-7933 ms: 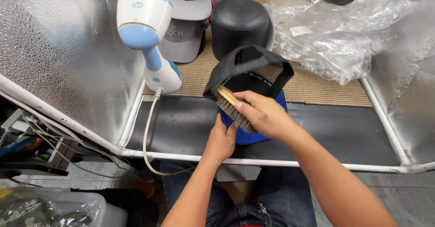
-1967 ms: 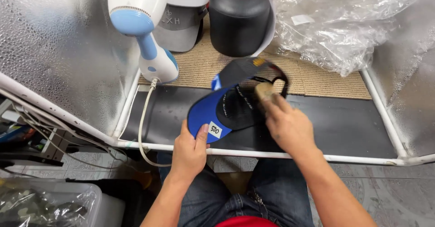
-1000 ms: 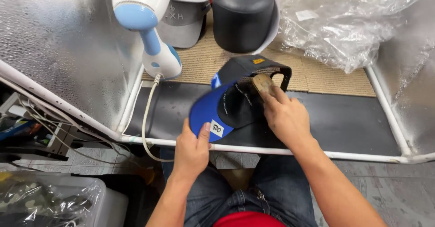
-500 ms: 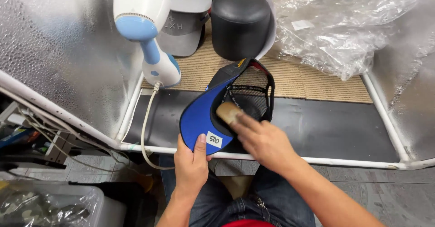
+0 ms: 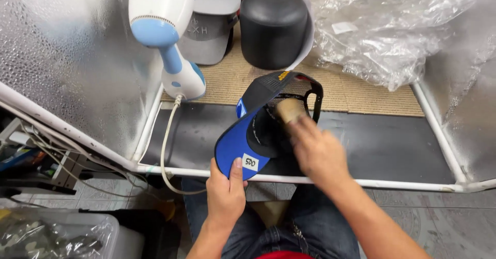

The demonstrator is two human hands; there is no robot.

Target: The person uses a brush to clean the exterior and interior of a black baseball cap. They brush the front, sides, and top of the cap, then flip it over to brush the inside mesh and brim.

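Pinching the blue brim by its lower edge, thumb pressed beside a small white sticker, held the cap (image 5: 235, 145) tilted on edge with the left hand (image 5: 226, 194), just over the near white frame rail (image 5: 361, 182) and the black mat (image 5: 382, 145). Closed the right hand (image 5: 316, 153) around a tan brush (image 5: 289, 109), its head pushed into the black mesh crown; came out blurred, so could not tell the exact finger placement.

Judged as risks: with only a pinch on the brim's edge, a hard push from the brush could have twisted the cap loose or creased the brim. Could have snagged bristles in the open mesh and stretched it. Noted the blue-and-white steamer (image 5: 163, 26) standing just left of the cap on the woven mat (image 5: 227, 81), its cord (image 5: 164, 150) trailing over the rail beside the left wrist; a wide elbow swing or a catch on that cord might have tipped it.

As for containers: saw a clear tub (image 5: 57, 238) at the lower left, seemingly stuffed with crumpled clear wrap. Saw a crinkled plastic bag (image 5: 382, 37) at the upper right with a white slip inside; could not make out more. Found a grey cap (image 5: 206, 37) and a black dome form (image 5: 274, 26) behind, untouched.
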